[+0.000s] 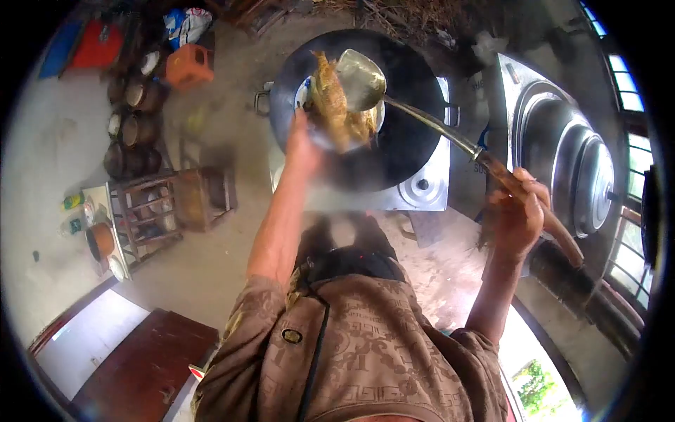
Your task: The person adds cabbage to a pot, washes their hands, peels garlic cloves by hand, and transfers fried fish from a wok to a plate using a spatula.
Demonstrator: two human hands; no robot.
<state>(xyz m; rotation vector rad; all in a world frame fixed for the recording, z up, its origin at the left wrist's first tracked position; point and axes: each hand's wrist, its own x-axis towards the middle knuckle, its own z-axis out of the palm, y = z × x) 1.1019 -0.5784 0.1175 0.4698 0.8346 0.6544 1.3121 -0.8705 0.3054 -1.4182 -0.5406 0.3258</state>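
Observation:
My left hand (304, 144) is closed on the near-left rim of a pale plate (380, 121), which I hold over the large black wok (415, 77). Browned whole fish (329, 95) lies on the plate, one piece lengthwise with its tail past the far rim. In my right hand (522, 211) is the wooden handle of a long wok spatula (450, 132). The broad metal head of the spatula is over the right side of the plate, against or just above the fish; contact cannot be made out. My left fingertips under the plate are hidden.
The wok sits on a white-topped stove (425, 190). Right of it stands a large lidded metal pot (562, 155). At left are a wooden rack (144, 211), stacked pots (140, 130) and an orange stool (190, 67). Firewood (401, 17) lies behind the wok.

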